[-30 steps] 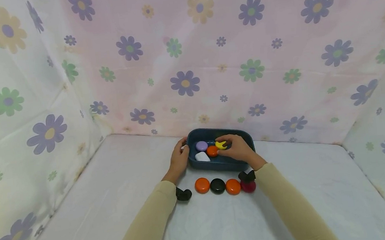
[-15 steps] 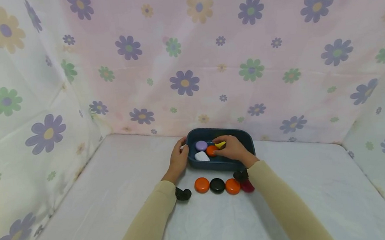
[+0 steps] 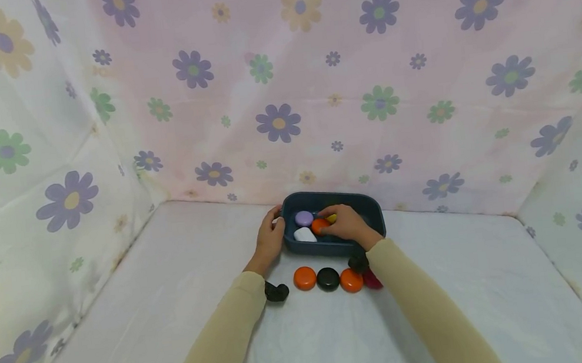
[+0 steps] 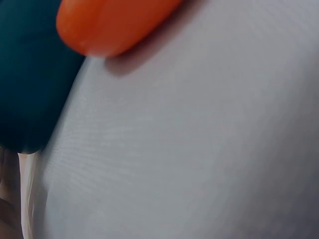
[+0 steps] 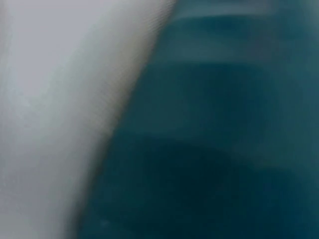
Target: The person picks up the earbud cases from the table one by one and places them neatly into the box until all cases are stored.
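Head view: the left hand [image 3: 267, 238] is holding the left end of the blue tray [image 3: 319, 249]; the right hand [image 3: 347, 224] is spanning an inner orange disc [image 3: 319, 226], pinching or not I cannot tell, right of a purple disc [image 3: 304, 218] and white piece [image 3: 304, 235]. Left wrist: an outer orange disc [image 4: 109, 25] is lying near the tray.

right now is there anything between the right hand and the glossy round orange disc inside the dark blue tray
Partly: a small yellow piece, mostly covered, shows between the palm of the right hand and the glossy round orange disc. Nothing visible blocks the thumb, which is at the disc's edge.
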